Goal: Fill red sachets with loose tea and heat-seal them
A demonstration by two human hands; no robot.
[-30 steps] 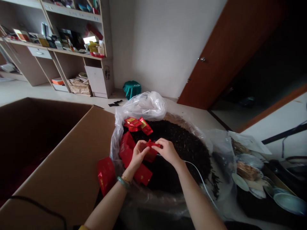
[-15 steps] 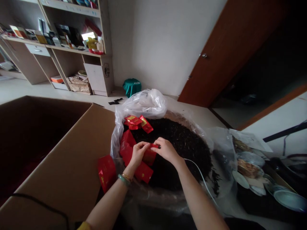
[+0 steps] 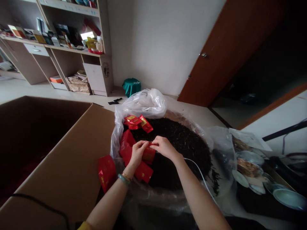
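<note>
Both my hands pinch the top edge of a red packet [image 3: 149, 155], held over a heap of dark, dry tea-like leaves [image 3: 184, 140]. My left hand [image 3: 137, 153] grips the packet's left corner, fingers closed; green and gold bangles circle that wrist. Closed on the right corner is my right hand [image 3: 165, 147]. More red packets [image 3: 127, 145] lie under and beside my left hand. Small red packets with gold labels [image 3: 137, 122] rest on the leaves at the far left. Another red packet [image 3: 106, 172] leans at the bag's outer left side.
A clear plastic bag [image 3: 151, 102] lines the leaf container. To the left stands an open cardboard box [image 3: 79, 153]. A white cord [image 3: 200, 174] crosses the near right rim. Dishes and a plastic tub [image 3: 249, 164] sit at right. A teal-covered bin [image 3: 131, 87] stands by the wall.
My right hand has shifted slightly left and up along the packet's top edge, closer to my left hand. The packet stays held; the other things have not moved.
</note>
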